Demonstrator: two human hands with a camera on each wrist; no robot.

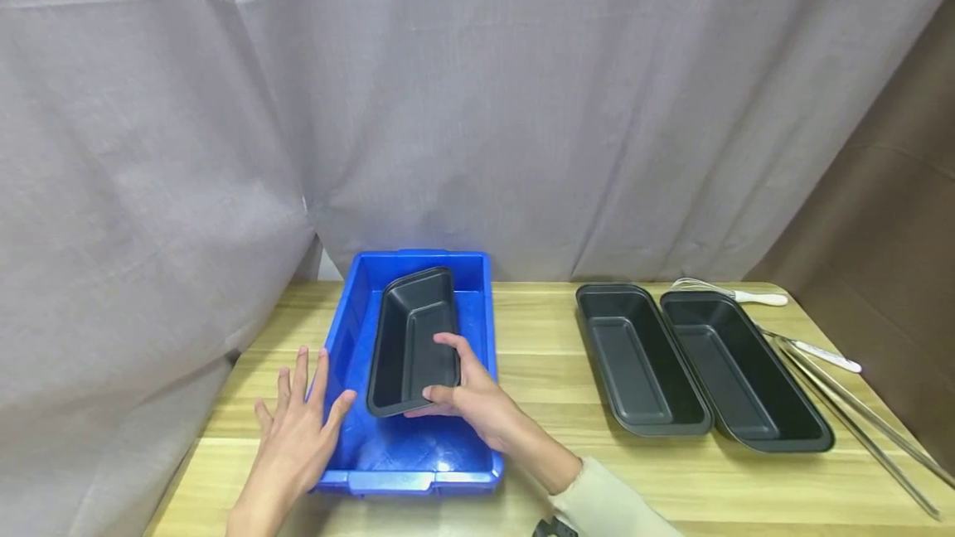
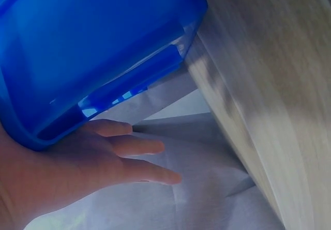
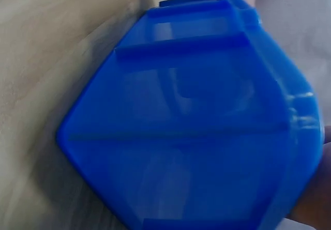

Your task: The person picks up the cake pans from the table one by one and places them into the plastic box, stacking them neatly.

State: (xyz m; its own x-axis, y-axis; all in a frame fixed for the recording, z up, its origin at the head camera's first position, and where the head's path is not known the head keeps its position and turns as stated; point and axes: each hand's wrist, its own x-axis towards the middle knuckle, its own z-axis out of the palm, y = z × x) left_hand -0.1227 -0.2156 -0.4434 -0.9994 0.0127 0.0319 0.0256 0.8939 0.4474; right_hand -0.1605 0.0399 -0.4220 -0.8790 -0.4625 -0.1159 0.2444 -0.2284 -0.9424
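A dark loaf pan [image 1: 427, 330] lies at a slant inside the blue plastic bin [image 1: 391, 483] on the wooden table. My right hand [image 1: 477, 396] grips the pan at its near right corner, thumb over the rim and a finger reaching along the right side. Along the bin's left wall rests my left hand [image 1: 294, 433], fingers straight and spread. In the left wrist view that hand [image 2: 77, 168] lies against the bin's rim [image 2: 31, 139]. The bin's outer wall [image 3: 181, 101] fills most of the right wrist view, hiding the pan and nearly all of my right hand.
Two more dark loaf pans, one left [image 1: 634, 363] and one right [image 1: 734, 371], stand side by side on the right. Beyond them lie a white-handled whisk [image 1: 757, 298], a white-handled utensil [image 1: 824, 355] and long metal tongs [image 1: 858, 421]. A grey curtain [image 1: 477, 106] hangs behind the table.
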